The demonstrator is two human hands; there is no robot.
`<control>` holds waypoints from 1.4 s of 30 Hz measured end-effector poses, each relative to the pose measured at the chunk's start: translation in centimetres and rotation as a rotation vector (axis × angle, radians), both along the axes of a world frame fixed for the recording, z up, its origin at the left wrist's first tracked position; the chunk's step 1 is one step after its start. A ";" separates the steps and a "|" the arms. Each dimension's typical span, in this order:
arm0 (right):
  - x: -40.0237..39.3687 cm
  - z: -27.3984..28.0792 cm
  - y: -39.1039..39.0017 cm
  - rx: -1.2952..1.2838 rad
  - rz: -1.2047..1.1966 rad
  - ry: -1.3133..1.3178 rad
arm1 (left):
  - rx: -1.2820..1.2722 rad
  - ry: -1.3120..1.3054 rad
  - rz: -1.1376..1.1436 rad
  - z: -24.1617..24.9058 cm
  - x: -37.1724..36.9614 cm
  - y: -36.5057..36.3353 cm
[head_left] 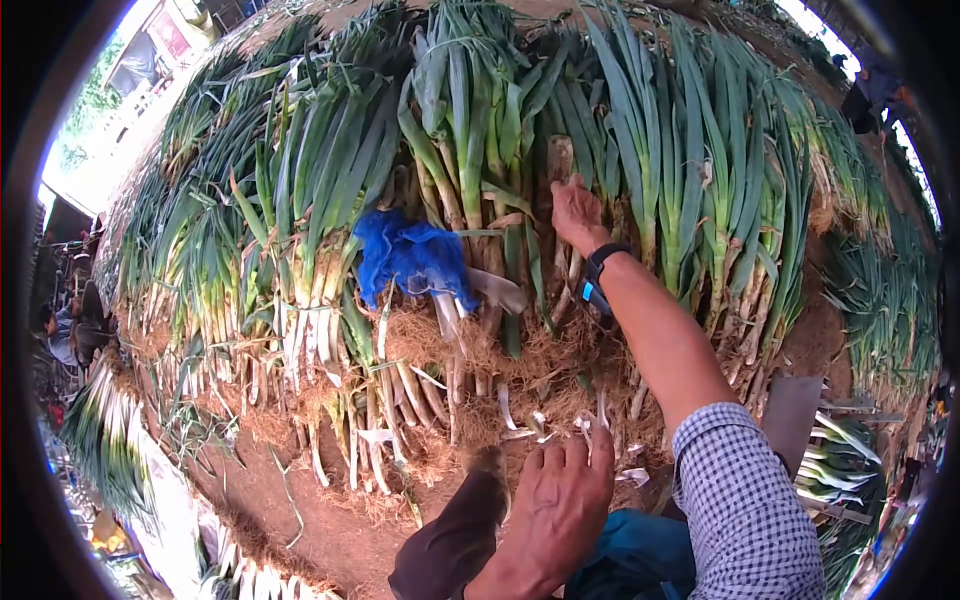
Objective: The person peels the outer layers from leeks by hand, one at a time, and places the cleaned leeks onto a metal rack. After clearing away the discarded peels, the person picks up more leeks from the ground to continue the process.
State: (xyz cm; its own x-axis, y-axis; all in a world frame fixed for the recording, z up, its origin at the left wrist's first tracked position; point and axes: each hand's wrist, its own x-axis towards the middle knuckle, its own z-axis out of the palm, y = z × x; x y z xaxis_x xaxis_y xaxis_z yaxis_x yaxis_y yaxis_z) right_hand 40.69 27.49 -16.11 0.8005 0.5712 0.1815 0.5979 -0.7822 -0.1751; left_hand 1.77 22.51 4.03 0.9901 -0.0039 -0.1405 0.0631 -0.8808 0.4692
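Observation:
A big heap of leeks [330,200] lies in front of me, green leaves pointing away and pale stalks with brown roots toward me. My right hand [577,215], with a dark watch [598,275] on the wrist and a checked sleeve [745,500] behind it, reaches into the middle of the heap. Its fingers curl around a pale leek stalk [560,160]. My left hand [560,495] is low and close to me, fingers bent, at the edge of the roots. White peel scraps [588,425] lie at its fingertips; I cannot tell whether it holds any.
A blue crumpled cloth or net [410,260] lies on the stalks left of my right hand. A dark brown object [450,540] is beside my left hand. A grey flat piece [792,410] and trimmed leeks [840,460] are at right. People [70,330] sit at far left.

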 end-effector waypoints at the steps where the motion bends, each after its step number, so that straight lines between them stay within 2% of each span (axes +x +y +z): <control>1: 0.7 -0.4 -0.6 0.043 0.040 -0.050 | 0.000 0.033 -0.007 -0.1 0.1 -0.1; 3: 1.6 -0.7 -2.1 0.078 0.144 -0.124 | -0.002 0.093 -0.023 -0.1 0.3 -0.3; 5: -0.5 1.3 -4.5 0.505 0.103 -0.002 | -0.013 0.067 0.000 0.2 0.4 -0.2; 8: -7.2 3.7 -12.4 0.537 0.204 0.353 | -0.097 0.029 0.037 0.1 0.8 -0.3; 9: -10.7 2.9 -15.1 0.618 0.328 0.449 | -0.097 0.031 0.059 0.6 0.9 -0.6; 10: -14.6 3.9 -18.2 0.267 0.223 0.743 | -0.084 0.023 0.092 1.3 1.1 -0.7; 11: -19.2 4.3 -20.7 0.252 0.197 1.149 | -0.079 0.019 0.088 1.6 1.3 -1.0; 12: -22.7 2.1 -23.6 0.046 0.334 1.255 | -0.075 0.021 0.084 1.8 1.4 -1.3; 13: -26.6 -2.9 -27.1 -0.017 0.613 1.195 | -0.072 0.027 0.079 1.9 1.3 -1.9; 14: -30.2 -0.8 -28.6 -0.054 0.698 1.326 | -0.078 -0.021 0.065 1.9 1.2 -2.5; 15: -33.3 -3.9 -30.8 -0.190 0.666 1.620 | -0.084 -0.071 0.050 1.7 1.0 -3.2; 18: -34.9 -3.5 -32.2 -0.222 0.643 1.399 | -0.084 -0.124 0.013 1.7 0.3 -4.9; 19: -32.0 -3.6 -31.5 -0.240 0.467 1.425 | -0.089 -0.119 0.008 1.6 -0.1 -5.5; 20: -28.1 -1.8 -31.1 -0.051 0.325 1.329 | -0.092 -0.111 0.005 1.6 -0.6 -5.8; 22: -18.4 7.3 -31.6 0.621 0.090 1.027 | -0.071 -0.088 0.021 1.8 -1.3 -5.8; 24: -13.1 18.6 -34.0 1.410 0.065 0.793 | -0.118 -0.062 0.072 2.3 -1.9 -5.3; 25: -12.9 22.5 -34.9 1.636 0.070 0.686 | -0.097 -0.045 0.083 3.4 -2.2 -5.2; 28: -15.8 22.3 -35.6 0.963 -0.240 0.690 | -0.093 -0.256 0.168 3.2 -3.1 -3.6; 30: -18.3 18.3 -35.4 0.808 -0.170 0.853 | -0.086 -0.223 0.202 3.3 -3.2 -3.0; 32: -17.4 10.4 -35.5 0.871 -0.150 0.938 | -0.081 -0.184 0.214 3.1 -3.1 -2.8; 35: -15.7 1.2 -32.9 0.875 -0.402 0.956 | -0.141 -0.135 0.193 2.9 -3.0 -2.5; 36: -14.5 -1.6 -32.0 0.689 -0.423 0.828 | -0.130 -0.143 0.199 2.9 -2.9 -2.4; 37: -13.7 -2.4 -30.3 0.503 -0.432 0.697 | -0.120 -0.147 0.209 2.8 -2.6 -2.3; 40: -14.9 -3.1 -27.2 0.610 -0.542 0.829 | -0.070 -0.202 0.200 2.0 -2.2 -1.5; 42: -14.4 -3.2 -26.2 0.491 -0.615 0.814 | -0.065 -0.220 0.191 1.9 -1.8 -1.5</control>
